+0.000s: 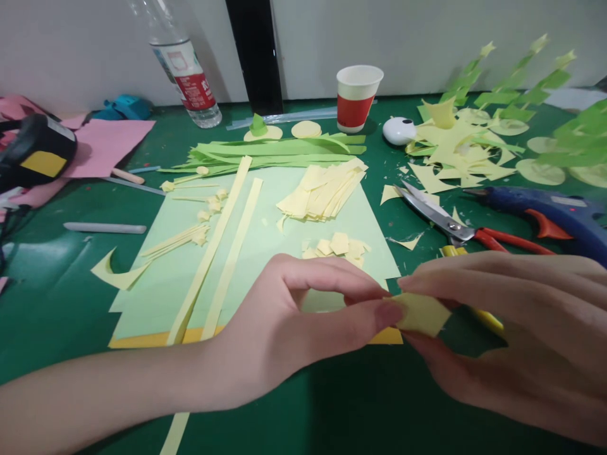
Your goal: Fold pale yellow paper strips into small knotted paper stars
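Observation:
Between the thumb and fingers of my left hand (303, 322) is a small piece of pale yellow paper (424, 314). My right hand (526, 335) holds the same piece from the other side, fingers above and thumb below. Under and beyond my left hand lie light green sheets (270, 246) with an orange-yellow sheet (156, 340) at their near edge. On them rest two long yellow paper strips (237, 246), a stack of short yellow strips (322, 189), a small pile of yellow paper bits (339, 243) and thin yellow stems (175, 242) with small star ends.
Red-handled scissors (441, 218) and a blue glue gun (545, 205) lie at right, near yellow scraps (465, 151) and standing paper plants (516, 95). Green strips (275, 151), a paper cup (359, 101) and a plastic bottle (187, 76) are behind. A grey pen-like stick (104, 228) lies left.

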The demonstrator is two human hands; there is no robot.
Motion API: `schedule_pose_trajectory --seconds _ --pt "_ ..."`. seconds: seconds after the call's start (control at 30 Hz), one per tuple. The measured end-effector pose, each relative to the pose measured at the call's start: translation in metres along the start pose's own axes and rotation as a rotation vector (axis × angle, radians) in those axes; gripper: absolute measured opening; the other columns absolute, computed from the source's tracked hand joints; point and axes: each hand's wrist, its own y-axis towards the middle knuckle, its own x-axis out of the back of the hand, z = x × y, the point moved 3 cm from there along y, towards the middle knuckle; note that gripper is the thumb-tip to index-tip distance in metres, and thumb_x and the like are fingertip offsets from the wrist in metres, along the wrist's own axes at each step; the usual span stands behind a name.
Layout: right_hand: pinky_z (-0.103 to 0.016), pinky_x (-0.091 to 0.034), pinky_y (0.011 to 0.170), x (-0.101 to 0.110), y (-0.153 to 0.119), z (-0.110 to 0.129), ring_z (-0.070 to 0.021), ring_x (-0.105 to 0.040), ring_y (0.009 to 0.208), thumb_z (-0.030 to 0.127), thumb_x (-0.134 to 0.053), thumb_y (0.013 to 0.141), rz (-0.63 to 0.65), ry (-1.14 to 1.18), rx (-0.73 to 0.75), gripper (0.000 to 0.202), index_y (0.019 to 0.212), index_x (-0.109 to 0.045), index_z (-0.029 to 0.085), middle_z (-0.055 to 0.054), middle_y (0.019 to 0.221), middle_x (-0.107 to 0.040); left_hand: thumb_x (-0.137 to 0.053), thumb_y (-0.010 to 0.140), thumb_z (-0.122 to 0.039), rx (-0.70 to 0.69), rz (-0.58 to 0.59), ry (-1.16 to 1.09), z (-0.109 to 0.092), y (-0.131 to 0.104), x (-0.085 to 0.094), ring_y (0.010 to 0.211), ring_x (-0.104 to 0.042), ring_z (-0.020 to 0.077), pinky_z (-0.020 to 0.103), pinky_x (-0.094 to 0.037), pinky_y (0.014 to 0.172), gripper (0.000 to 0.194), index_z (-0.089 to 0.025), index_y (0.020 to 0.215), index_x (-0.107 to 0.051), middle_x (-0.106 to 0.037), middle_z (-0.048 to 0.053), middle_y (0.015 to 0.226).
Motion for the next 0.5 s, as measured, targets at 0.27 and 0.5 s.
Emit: schedule_pose_trajectory --seconds 0.27,0.5 --pt "-0.013 -0.051 0.066 -0.002 -0.007 0.0 -0.0078 -0.062 0.063 0.022 -0.059 0.08 0.034 -0.056 -0.077 0.014 0.094 -0.06 0.024 0.003 0.077 -0.067 -0.065 0.079 -0.019 0.015 0.068 -0.048 0.0 0.002 0.003 0.083 -0.06 0.0132 0.023 -0.045 0.081 0.011 -0.026 0.08 -0.074 -0.069 -0.004 0.081" --pt "-0.017 -0.051 0.052 0.001 0.004 0.004 -0.0082 -0.062 0.052 0.024 -0.054 0.08 0.039 -0.157 0.0 0.008 0.078 -0.06 0.029 0.004 0.065 -0.068 -0.07 0.074 -0.017 0.07 0.007 -0.16 0.001 0.002 0.004 0.082 -0.062 0.0122 0.02 -0.048 0.076 0.013 -0.03 0.075 -0.074 -0.07 -0.01 0.078"
